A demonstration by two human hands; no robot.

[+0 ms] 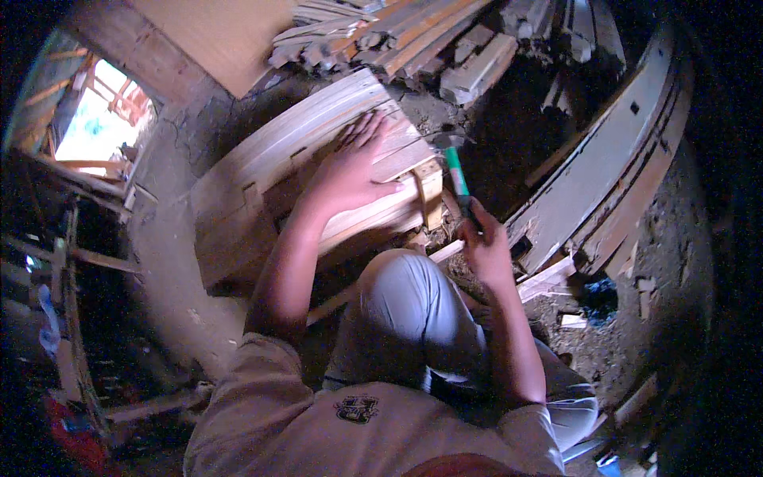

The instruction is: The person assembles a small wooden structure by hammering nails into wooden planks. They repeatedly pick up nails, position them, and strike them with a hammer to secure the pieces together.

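My left hand (354, 176) lies flat on the top of a stack of pale wooden planks (286, 171), its fingers stretched toward the far edge. Rectangular slots are cut into the planks. A hammer (456, 171) with a green and dark handle is in my right hand (483, 246), whose fingers wrap round the lower handle. The hammer's dark head is close to the right end of the planks; whether it touches them I cannot tell. Upright against that end stands a short light wood piece (429, 193).
A heap of rough timber (413, 36) lies beyond the planks. Long boards with slots (588, 159) stretch along the right. Wood scraps (572, 320) litter the dirt floor near my right knee. A large flat panel (211, 40) stands at the back left, beside a bright opening (103, 119).
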